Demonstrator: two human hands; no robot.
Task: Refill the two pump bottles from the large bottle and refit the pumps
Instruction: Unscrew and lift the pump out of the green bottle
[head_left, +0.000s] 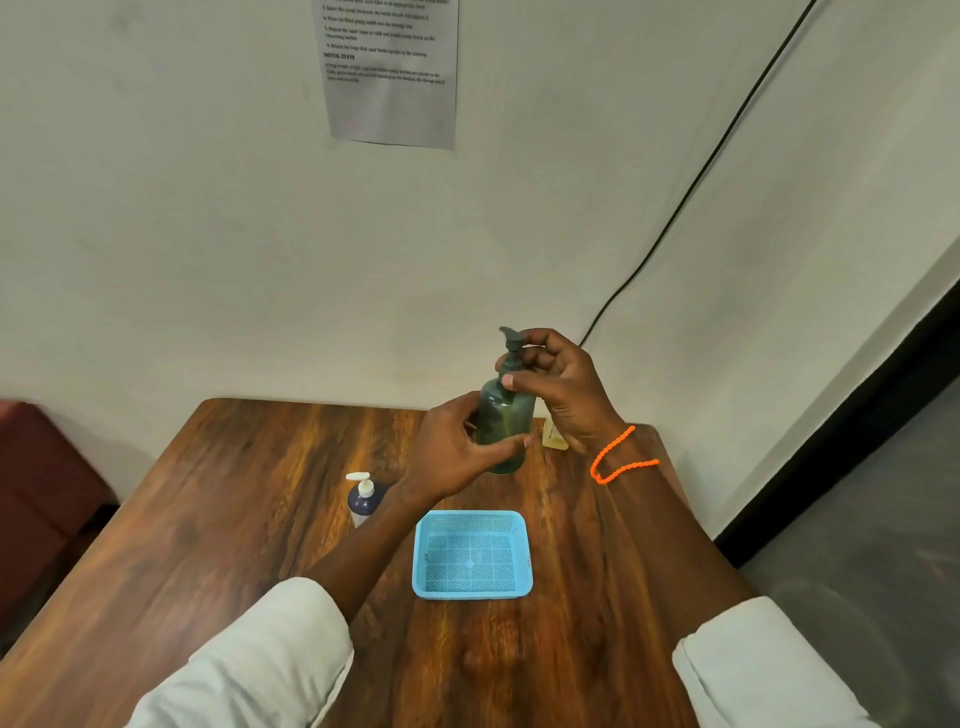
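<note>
The green bottle (505, 422) stands upright, lifted above the far side of the desk (249, 519). The left hand (457, 452) wraps its body from the left; the right hand (558, 387), directly above-right, pinches the pump (512, 345) along the bottle's vertical axis, seemingly to twist it.

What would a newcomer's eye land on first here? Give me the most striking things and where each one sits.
First, the green pump bottle held above the far side of the wooden table: the left hand grips its body and the right hand pinches the pump at the top. Next, the bright blue basket at the table's middle, and the orange bead bracelet on the right wrist.
</note>
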